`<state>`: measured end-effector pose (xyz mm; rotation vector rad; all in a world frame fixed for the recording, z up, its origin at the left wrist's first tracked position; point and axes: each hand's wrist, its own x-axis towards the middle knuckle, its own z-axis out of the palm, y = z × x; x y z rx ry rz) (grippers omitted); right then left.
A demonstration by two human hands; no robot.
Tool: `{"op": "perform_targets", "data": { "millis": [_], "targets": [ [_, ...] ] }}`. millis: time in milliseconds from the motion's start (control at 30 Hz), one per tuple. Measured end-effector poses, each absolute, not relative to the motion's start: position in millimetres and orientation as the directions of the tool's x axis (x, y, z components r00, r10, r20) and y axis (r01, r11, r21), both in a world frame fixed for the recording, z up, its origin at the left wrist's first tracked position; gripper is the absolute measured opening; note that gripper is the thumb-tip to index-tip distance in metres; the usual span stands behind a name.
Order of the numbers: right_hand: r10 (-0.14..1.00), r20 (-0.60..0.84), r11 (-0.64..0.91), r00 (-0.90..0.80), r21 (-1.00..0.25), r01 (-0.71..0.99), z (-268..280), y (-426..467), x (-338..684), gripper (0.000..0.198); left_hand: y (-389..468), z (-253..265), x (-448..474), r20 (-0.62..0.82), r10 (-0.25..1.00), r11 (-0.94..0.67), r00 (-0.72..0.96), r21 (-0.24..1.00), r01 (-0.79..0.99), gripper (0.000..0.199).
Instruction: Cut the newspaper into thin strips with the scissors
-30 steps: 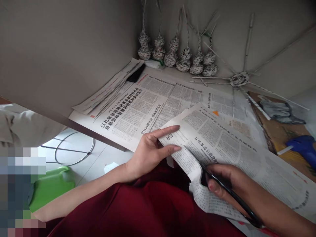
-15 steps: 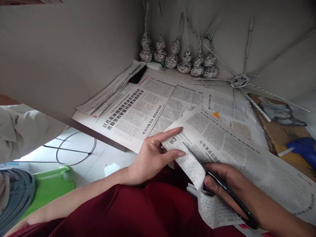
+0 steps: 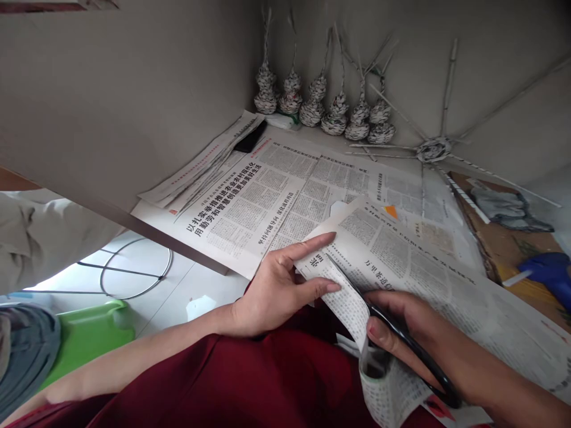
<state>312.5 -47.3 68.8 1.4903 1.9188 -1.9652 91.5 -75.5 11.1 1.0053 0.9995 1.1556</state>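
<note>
My left hand (image 3: 279,284) pinches the near left end of a newspaper sheet (image 3: 428,279), index finger on top and thumb along the edge. My right hand (image 3: 410,333) grips black-handled scissors (image 3: 405,339), whose blades lie within a cut in the sheet and point toward my left fingers. A printed newspaper strip (image 3: 345,306), partly cut from the sheet, bends down in a curl below the right hand. The strip still joins the sheet near my left hand. More newspaper (image 3: 236,208) lies flat on the table beneath.
Several woven paper gourds (image 3: 312,104) stand along the back wall. A spoked woven paper piece (image 3: 433,148) leans at the right, above cardboard and a blue glue gun (image 3: 542,273). A black phone-like object (image 3: 250,138) rests by stacked newspapers. A green stool (image 3: 89,336) stands lower left.
The scissors have moved slightly further along the sheet toward my left hand. The cut strip's curl hangs a little lower. My left hand keeps its hold.
</note>
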Motion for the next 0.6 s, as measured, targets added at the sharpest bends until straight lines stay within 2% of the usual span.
{"op": "perform_targets", "data": {
  "millis": [200, 400, 600],
  "targets": [
    [0.539, -0.622, -0.215, -0.569, -0.754, 0.620, 72.4, -43.8, 309.0, 0.030, -72.6, 12.9, 88.5, -0.084, 0.989, 0.115, 0.124, 0.956, -0.269, 0.071],
    [0.598, -0.581, -0.131, -0.553, -0.751, 0.647, 54.2, -44.3, 320.4, 0.030, -72.3, 10.8, 88.7, -0.090, 0.985, 0.127, 0.144, 0.953, -0.276, 0.073],
    [0.628, -0.599, -0.094, -0.497, -0.692, 0.716, 48.7, -43.9, 324.6, 0.036, -64.9, 10.8, 75.3, -0.095, 0.984, 0.127, 0.152, 0.968, -0.215, 0.049]
  ]
}}
